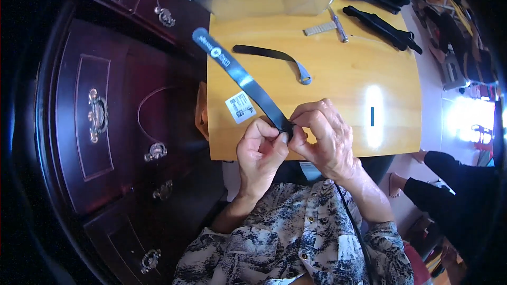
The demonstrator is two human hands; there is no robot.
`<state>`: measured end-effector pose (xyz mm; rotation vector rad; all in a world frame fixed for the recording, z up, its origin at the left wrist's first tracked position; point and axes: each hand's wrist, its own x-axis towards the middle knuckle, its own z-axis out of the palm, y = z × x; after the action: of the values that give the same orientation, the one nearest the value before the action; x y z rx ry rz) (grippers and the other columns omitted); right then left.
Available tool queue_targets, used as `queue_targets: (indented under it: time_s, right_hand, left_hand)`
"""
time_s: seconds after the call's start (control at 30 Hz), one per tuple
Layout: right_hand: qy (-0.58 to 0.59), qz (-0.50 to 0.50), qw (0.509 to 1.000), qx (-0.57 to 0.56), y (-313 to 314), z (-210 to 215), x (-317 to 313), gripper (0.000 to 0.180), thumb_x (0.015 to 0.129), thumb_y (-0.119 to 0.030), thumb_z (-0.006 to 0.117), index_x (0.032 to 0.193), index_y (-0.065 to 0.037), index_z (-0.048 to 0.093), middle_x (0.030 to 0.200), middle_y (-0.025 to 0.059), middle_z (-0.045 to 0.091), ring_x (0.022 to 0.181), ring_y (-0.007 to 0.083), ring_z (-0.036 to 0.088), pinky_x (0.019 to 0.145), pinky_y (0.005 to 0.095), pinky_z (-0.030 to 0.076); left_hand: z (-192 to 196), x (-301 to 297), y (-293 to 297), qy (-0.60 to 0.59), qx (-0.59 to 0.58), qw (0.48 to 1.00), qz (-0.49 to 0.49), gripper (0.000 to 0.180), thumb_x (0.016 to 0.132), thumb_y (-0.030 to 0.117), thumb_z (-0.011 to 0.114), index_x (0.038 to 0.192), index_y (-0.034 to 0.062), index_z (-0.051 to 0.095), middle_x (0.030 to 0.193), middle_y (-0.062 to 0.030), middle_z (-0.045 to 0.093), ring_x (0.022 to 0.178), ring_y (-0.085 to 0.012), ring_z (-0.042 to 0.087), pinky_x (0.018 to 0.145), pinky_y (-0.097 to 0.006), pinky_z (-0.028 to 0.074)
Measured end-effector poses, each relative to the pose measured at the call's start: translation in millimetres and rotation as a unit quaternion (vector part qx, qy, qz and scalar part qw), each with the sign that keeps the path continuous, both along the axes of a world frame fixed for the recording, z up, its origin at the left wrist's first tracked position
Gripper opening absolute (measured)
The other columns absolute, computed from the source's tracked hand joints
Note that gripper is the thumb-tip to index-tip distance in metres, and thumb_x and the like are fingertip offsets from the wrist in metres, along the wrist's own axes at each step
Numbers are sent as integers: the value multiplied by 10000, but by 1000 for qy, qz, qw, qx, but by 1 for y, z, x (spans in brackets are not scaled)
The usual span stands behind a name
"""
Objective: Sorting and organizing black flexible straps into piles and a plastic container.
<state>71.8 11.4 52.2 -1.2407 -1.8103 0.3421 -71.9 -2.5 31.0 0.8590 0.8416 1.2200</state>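
Both my hands are closed at the lower end of a long, flat black strap (248, 80) with white print, just over the front part of the table. The strap's free end slants up and away to the left. My left hand (259, 150) pinches the near end from the left, between thumb and forefinger. My right hand (327, 140) grips the same end from the right, fingers curled in. Where the fingertips meet, a small dark part of the strap is mostly hidden. Beyond lies a second black strap (266, 51) with a grey looped end. A white printed label (240, 107) lies left of my hands.
On the yellow wooden table (338, 84) stands a clear plastic bin (253, 1) with black items inside. Black straps (383, 29) lie at the far right, near a purple pen-like tool (339, 27) and a beige strip (319, 29). Dark drawers (84, 111) flank the left; another person's legs (438, 179) show right.
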Motion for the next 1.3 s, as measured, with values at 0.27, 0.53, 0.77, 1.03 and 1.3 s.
queue_targets:
  time_s: [0.27, 0.53, 0.77, 1.03, 1.3]
  right_hand:
    - [25, 44, 994, -97, 4, 24, 10, 166, 689, 25, 663, 811, -31, 564, 823, 102, 601, 772, 273, 602, 660, 319, 502]
    - [128, 207, 950, -194, -12, 30, 21, 522, 655, -331, 808, 1059, -46, 642, 1089, 89, 582, 995, 228, 560, 797, 338, 478]
    - [209, 240, 915, -248, -12, 25, 44, 410, 774, -213, 715, 1174, -139, 661, 1292, 117, 514, 1023, 226, 503, 937, 380, 413]
    - [157, 190, 952, -183, -20, 22, 67, 318, 801, -163, 676, 1119, -176, 692, 1403, 109, 458, 1167, 274, 442, 958, 411, 406]
    - [60, 164, 977, -120, -33, 21, 76, 201, 837, -91, 621, 1028, -62, 674, 1176, 81, 634, 1130, 275, 540, 962, 399, 418]
  left_hand:
    - [16, -1, 0, -16, 7, 999, -33, 148, 867, -64, 551, 870, 21, 430, 905, -41, 518, 832, -85, 557, 701, -230, 502]
    - [23, -2, -20, -37, 15, 998, -46, 105, 921, 53, 536, 888, -3, 454, 932, -94, 577, 797, -126, 619, 687, -250, 542]
    - [43, 10, -18, 34, 13, 994, -103, 119, 935, 109, 541, 921, 5, 484, 884, -58, 557, 718, -80, 591, 630, -211, 510]
    - [41, 28, -14, 45, -10, 985, -169, 211, 936, 117, 522, 1089, -23, 485, 838, -55, 571, 675, -106, 604, 562, -212, 486]
    - [40, 29, -17, 65, -86, 953, -282, 167, 902, 110, 504, 1006, -21, 507, 797, -104, 602, 578, -151, 598, 505, -236, 485]
